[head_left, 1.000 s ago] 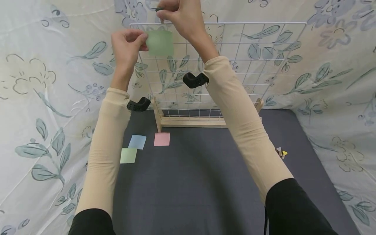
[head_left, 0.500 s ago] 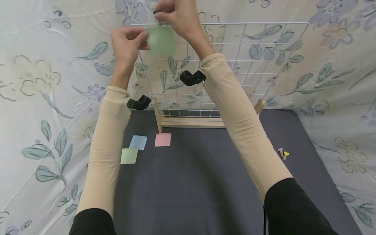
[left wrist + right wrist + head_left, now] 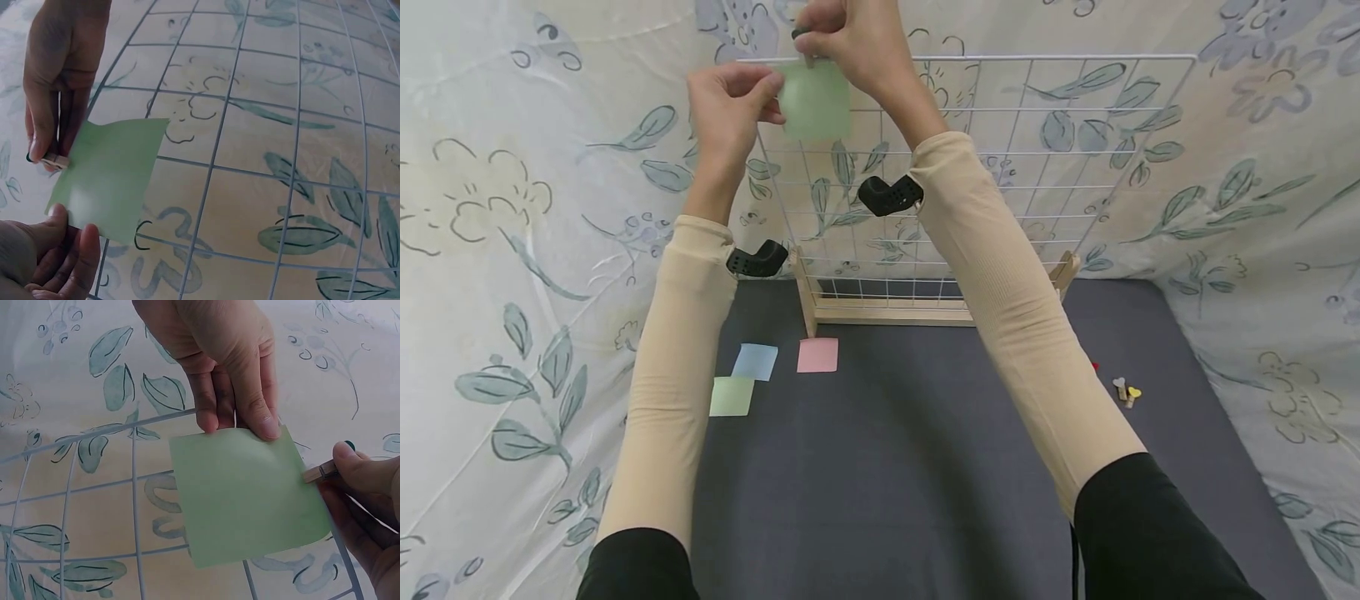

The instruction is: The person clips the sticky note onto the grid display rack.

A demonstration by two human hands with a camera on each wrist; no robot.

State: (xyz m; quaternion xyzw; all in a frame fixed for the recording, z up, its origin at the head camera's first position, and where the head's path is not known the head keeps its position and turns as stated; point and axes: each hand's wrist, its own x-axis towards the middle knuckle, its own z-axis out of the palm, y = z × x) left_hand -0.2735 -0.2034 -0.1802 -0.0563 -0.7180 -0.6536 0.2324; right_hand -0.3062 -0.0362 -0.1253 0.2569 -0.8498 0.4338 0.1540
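A green square of paper lies against the top left corner of a white wire grid. Its left edge is pinched between thumb and fingers of my left hand. Above it my right hand pinches a small wooden clothespin with a dark green end. In the right wrist view the clothespin's tip meets the paper's edge near the grid's top wire; the left wrist view shows the same contact. How deep the paper sits in the clothespin cannot be made out.
The grid stands in a wooden base on a dark cloth. Pink, blue and pale green paper squares lie at left. Small clothespins lie at right, partly behind the right sleeve. Floral fabric surrounds everything.
The clothespin has come down slightly to the paper's top edge, and the paper has risen a little against the grid's top wire. Both hands keep their pinch.
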